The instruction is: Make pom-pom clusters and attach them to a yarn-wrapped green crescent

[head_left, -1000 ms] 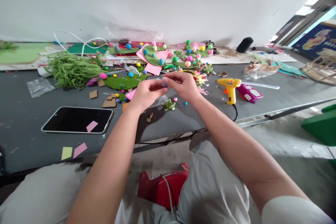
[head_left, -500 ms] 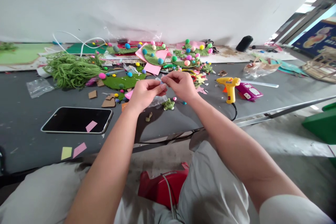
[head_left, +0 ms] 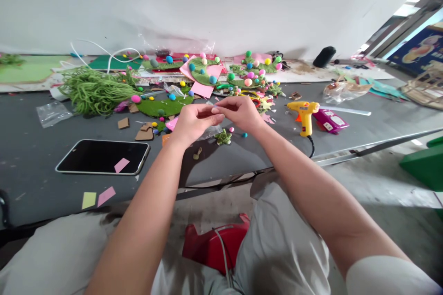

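Observation:
My left hand (head_left: 194, 122) and my right hand (head_left: 240, 111) meet above the grey table (head_left: 31, 166), fingertips pinched together on something tiny that I cannot make out. A crumpled clear plastic bag (head_left: 207, 132) lies just under the left hand. Beside it on the table sit a small green yarn knot (head_left: 223, 137) and two loose pom-poms. Green felt shapes dotted with coloured pom-poms (head_left: 204, 70) lie beyond the hands.
A dark tablet (head_left: 103, 157) with a pink paper scrap lies at the left. A heap of green yarn (head_left: 93, 90) sits far left. A yellow glue gun (head_left: 303, 114) stands at the right beside a magenta packet (head_left: 330, 120). A red stool (head_left: 211, 246) shows between my knees.
Both hands stay pinched together at the same spot; the fingertips shift slightly lower and closer. Nothing on the table has moved.

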Demonstrator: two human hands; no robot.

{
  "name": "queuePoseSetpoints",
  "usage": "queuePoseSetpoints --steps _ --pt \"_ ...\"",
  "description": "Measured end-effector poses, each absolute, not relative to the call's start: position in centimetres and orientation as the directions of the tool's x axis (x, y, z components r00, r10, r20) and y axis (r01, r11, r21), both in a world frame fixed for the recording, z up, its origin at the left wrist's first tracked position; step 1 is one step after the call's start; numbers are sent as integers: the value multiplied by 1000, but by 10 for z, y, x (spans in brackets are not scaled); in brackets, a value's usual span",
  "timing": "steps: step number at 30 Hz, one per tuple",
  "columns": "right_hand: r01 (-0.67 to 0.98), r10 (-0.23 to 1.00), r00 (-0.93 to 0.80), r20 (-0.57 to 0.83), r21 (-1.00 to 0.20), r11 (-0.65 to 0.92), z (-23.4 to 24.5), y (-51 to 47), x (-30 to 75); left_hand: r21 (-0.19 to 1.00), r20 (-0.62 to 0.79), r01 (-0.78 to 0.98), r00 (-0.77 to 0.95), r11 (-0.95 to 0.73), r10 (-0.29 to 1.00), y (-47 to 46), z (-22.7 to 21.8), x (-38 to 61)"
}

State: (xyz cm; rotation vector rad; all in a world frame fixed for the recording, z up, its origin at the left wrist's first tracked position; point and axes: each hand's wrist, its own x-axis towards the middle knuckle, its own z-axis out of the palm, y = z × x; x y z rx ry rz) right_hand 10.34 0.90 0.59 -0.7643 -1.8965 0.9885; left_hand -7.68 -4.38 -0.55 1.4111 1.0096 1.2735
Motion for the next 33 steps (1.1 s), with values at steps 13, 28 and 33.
queuePoseSetpoints --steps 13,28,33 --pt "178 830 -365 422 -843 507 11 11 109 976 207 42 98 -212 973 -43 -7 -77" --pt "242 792 -429 434 -790 563 4 4 99 971 208 120 19 -209 978 -43 -6 -78" --pt "178 838 -347 421 -848 499 5 8 103 966 209 143 73 -218 975 -46 -3 -76"
